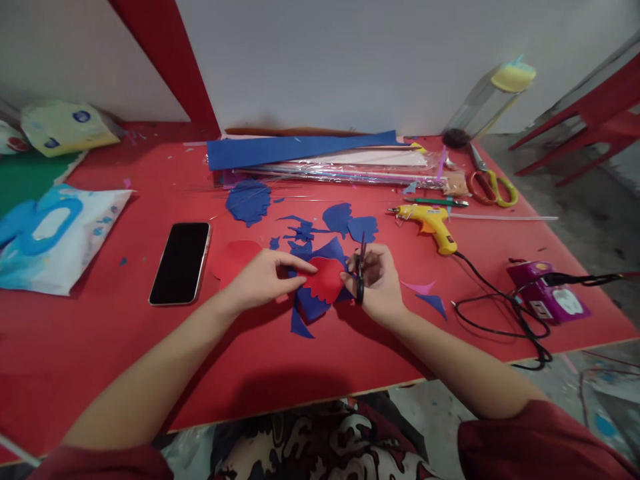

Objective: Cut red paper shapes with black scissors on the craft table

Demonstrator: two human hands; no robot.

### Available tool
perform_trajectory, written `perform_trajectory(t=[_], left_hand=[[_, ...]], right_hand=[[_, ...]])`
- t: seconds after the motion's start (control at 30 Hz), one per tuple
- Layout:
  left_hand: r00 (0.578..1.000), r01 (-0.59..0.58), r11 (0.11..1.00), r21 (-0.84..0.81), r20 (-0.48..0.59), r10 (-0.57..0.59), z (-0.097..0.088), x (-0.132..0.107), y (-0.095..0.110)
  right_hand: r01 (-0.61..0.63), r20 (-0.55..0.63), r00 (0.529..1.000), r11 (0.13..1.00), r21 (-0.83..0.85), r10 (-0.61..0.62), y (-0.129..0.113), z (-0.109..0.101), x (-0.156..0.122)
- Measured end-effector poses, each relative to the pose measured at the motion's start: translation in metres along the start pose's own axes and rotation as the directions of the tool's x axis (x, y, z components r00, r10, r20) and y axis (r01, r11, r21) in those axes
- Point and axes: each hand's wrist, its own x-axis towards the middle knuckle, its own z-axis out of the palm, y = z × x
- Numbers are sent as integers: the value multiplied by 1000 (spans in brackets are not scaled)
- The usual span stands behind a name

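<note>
Between my two hands is a red scalloped petal cutout (324, 280), held above blue offcuts (314, 307). My left hand (267, 277) pinches its left edge between thumb and fingers. At its right edge are the fingertips of my right hand (377, 283), which also has a pair of small black-handled scissors (361, 283) hooked in it, blades pointing away from me. Partly under my left hand lies a larger red cutout (235, 260). Beyond my hands rest blue petal cutouts (363, 229) and a bigger blue scalloped piece (249, 201).
A phone (181, 263) and a wipes pack (60, 233) lie to the left. On the right are a yellow glue gun (430, 223) with its cord, a purple box (550, 293), yellow-handled scissors (493, 183) and a green cutter (435, 201). Blue sheets (300, 152) lie along the wall.
</note>
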Motion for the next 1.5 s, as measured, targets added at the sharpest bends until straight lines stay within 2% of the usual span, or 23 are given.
perform_trajectory(t=[0.13, 0.2, 0.3, 0.4, 0.47, 0.6, 0.67, 0.73, 0.97, 1.2, 1.3, 1.5], left_hand=[[992, 60, 979, -195, -98, -80, 11, 2, -2], [984, 51, 957, -287, -150, -97, 17, 2, -3], [963, -43, 902, -430, -260, -77, 27, 4, -4], [921, -127, 807, -576, -372, -120, 37, 7, -5], [920, -138, 698, -703, -351, -172, 42, 9, -5], [944, -52, 480, -876, -200, -263, 49, 9, -1], [955, 6, 420, -907, -120, -271, 52, 7, 1], [962, 36, 397, -917, -75, -261, 56, 5, 2], [947, -18, 423, -906, -151, -283, 64, 4, 2], [912, -33, 414, -910, -197, -360, 71, 3, 2], [903, -36, 470, -882, -230, -363, 73, 3, 2], [890, -40, 663, -747, -328, -316, 68, 3, 0]], right_hand=[[42, -41, 998, 999, -17, -43, 0, -1, 3], [51, -63, 997, 998, -31, -53, 1, -2, 3], [43, -70, 996, 998, -47, -46, 1, -3, 4], [15, -60, 998, 998, -53, -18, 0, -4, 4], [-9, -52, 999, 999, -51, 7, -1, -4, 3], [-37, -58, 998, 998, -56, 34, -3, -2, 1], [-38, -62, 997, 998, -53, 35, -4, -1, 0], [-47, -47, 998, 998, -45, 45, -4, 1, -2], [-22, -37, 999, 998, -52, 20, -1, 2, -7], [26, -33, 999, 997, -75, -29, 0, 1, -9], [27, -32, 999, 995, -93, -30, 0, 1, -9], [-12, -15, 1000, 996, -93, 11, 1, 1, -9]])
